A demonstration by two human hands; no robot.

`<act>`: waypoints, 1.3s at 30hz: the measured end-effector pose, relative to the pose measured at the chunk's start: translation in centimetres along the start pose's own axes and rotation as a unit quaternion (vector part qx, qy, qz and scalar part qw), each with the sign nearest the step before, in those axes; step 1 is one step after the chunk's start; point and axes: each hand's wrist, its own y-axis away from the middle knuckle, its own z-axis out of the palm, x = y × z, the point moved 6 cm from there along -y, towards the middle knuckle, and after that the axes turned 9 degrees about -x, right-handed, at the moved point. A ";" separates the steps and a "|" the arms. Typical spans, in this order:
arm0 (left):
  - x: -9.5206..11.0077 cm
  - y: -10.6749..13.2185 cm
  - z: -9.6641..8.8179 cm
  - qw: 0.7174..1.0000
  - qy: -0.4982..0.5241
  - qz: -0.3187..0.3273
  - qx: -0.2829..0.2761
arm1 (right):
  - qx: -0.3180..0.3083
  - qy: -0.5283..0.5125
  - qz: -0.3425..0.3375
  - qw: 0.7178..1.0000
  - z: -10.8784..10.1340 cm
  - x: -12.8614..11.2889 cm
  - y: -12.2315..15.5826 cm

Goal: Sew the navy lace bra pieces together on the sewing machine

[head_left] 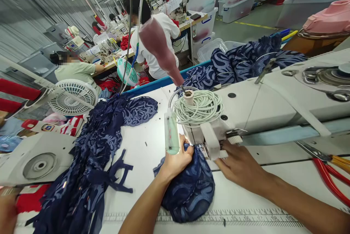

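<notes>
My left hand (177, 159) is closed on a navy lace fabric piece (188, 190), its fingers curled at the fabric's upper edge beside the needle area. That piece bunches toward me over the white table. My right hand (240, 166) reaches in at the right side of the sewing machine head (201, 132). The head and its lever hide most of the right fingertips, so what they touch cannot be made out. A lit lamp (172, 135) with a pale green cover hangs just above my left hand. Coiled pale green cord (199, 106) lies on top of the machine.
Navy lace pieces and straps (93, 161) are heaped at the left. More navy fabric (232, 66) lies behind the machine. Red-handled pliers (325, 175) rest at the right. A ruler strip (246, 217) runs along the front. Co-workers sit beyond, near a white fan (72, 97).
</notes>
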 end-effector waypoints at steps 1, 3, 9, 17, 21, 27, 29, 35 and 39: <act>0.0 0.1 0.0 1.000 0.004 0.000 0.002 | -0.009 -0.007 -0.029 1.000 0.0 -0.5 -0.2; 0.1 0.2 0.0 1.000 0.014 0.000 0.002 | -0.024 -0.015 -0.076 0.997 0.1 -1.3 -0.3; 0.2 0.2 -0.1 0.998 0.057 0.006 -0.007 | -0.050 -0.025 -0.089 0.994 0.6 -1.5 -0.2; -0.8 -0.6 -0.2 0.996 0.089 -0.015 -0.010 | -0.048 -0.009 -0.074 0.996 1.2 -1.3 -0.1; -0.7 -1.1 -0.2 0.996 0.086 -0.013 0.001 | -0.009 0.005 -0.077 0.997 0.9 -1.4 -0.2; -0.5 0.8 -2.1 0.992 0.120 0.000 0.028 | 0.036 -0.007 -0.088 0.995 0.2 -1.4 0.1; -0.4 2.6 -3.3 0.989 0.144 0.003 0.034 | 0.042 -0.018 -0.096 0.994 0.4 -1.2 0.3; 0.3 7.7 -4.7 0.979 0.199 0.006 0.041 | 0.056 -0.129 -0.077 0.987 -0.4 -1.7 0.2; 1.9 9.6 -4.2 0.972 0.221 0.005 0.080 | -0.115 -0.354 0.057 0.926 -0.7 -4.7 -0.2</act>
